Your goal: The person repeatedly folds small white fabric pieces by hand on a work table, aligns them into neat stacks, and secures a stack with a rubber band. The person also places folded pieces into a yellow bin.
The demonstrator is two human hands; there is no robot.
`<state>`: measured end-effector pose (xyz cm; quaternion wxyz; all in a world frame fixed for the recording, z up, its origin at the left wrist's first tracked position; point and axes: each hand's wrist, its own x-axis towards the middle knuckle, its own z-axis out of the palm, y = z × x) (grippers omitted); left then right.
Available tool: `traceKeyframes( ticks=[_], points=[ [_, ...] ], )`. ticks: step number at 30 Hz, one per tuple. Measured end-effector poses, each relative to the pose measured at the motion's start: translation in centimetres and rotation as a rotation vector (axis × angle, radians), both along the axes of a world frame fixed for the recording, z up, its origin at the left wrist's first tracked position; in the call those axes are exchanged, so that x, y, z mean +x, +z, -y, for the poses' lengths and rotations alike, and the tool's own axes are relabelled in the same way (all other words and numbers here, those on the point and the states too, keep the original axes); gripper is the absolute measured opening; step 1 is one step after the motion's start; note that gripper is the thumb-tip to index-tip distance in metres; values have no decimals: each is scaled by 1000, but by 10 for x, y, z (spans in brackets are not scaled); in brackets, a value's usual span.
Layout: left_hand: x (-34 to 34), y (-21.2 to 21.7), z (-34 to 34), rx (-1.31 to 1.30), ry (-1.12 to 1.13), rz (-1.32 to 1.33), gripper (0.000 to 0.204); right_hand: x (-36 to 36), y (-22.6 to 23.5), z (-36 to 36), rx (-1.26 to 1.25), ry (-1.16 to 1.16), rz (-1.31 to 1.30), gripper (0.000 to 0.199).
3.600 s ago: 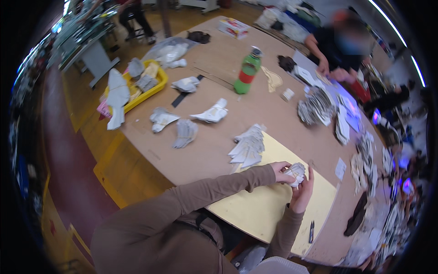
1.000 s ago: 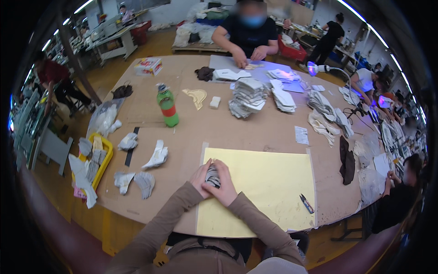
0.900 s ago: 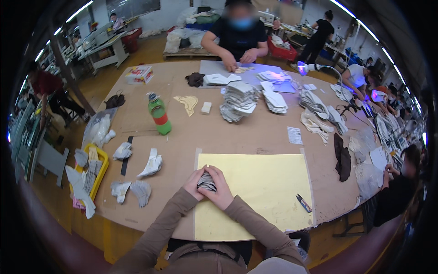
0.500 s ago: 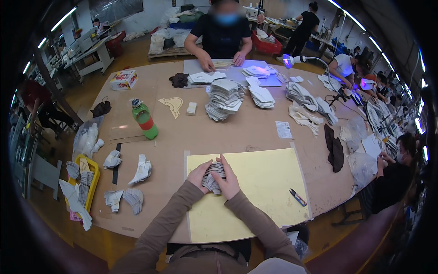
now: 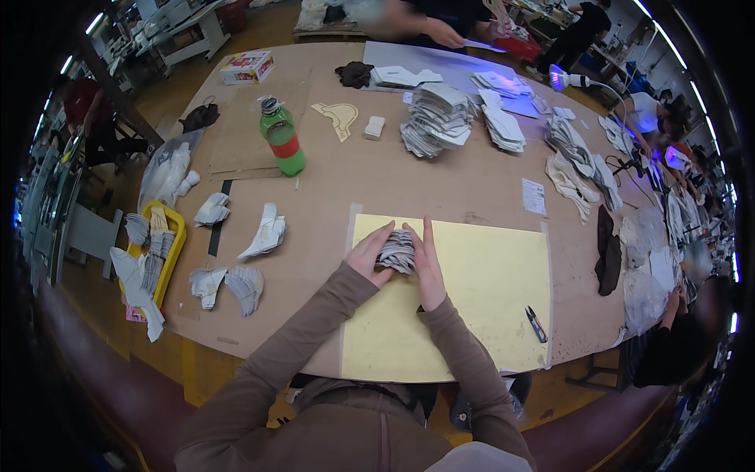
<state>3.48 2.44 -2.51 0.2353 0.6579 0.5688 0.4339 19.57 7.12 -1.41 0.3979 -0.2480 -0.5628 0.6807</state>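
Observation:
Between my palms stands a small stack of grey-white fabric pieces (image 5: 396, 253), over the upper left part of a yellow sheet (image 5: 480, 291). My left hand (image 5: 370, 253) curves around its left side, with the thumb low at the near edge. Along the right side lies my right hand (image 5: 429, 271), its fingers fairly straight and pressed against the layered edges. Small thread snips (image 5: 536, 324) lie on the yellow sheet to the right of my right arm.
Left are several small fabric piles (image 5: 267, 232), a yellow basket (image 5: 178, 244) of pieces and a green bottle (image 5: 283, 140). Farther off stand a tall fabric stack (image 5: 437, 119) and a lit lamp (image 5: 560, 77). A co-worker's hand (image 5: 444, 33) is across the table; dark cloth (image 5: 607, 252) lies right.
My view has tilted down and shifted left. My hands have opened a little around the stack, showing more of its layers. The co-worker opposite has moved right, holding a flat piece.

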Motion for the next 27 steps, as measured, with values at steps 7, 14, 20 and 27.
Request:
traceKeyframes(
  ticks=[7,14,20,27],
  points=[
    [-1,-3,-1,121,-37,-445,85,-5,6,5,91,-25,77,69],
    [-6,-6,-1,-72,25,-221,95,-6,7,7,49,-31,-109,72],
    [8,-7,1,-220,199,-503,96,-10,8,12,-36,-103,-247,71],
    [22,-6,-6,-149,288,-603,87,-12,-3,8,-84,-136,-31,71]
  ],
)
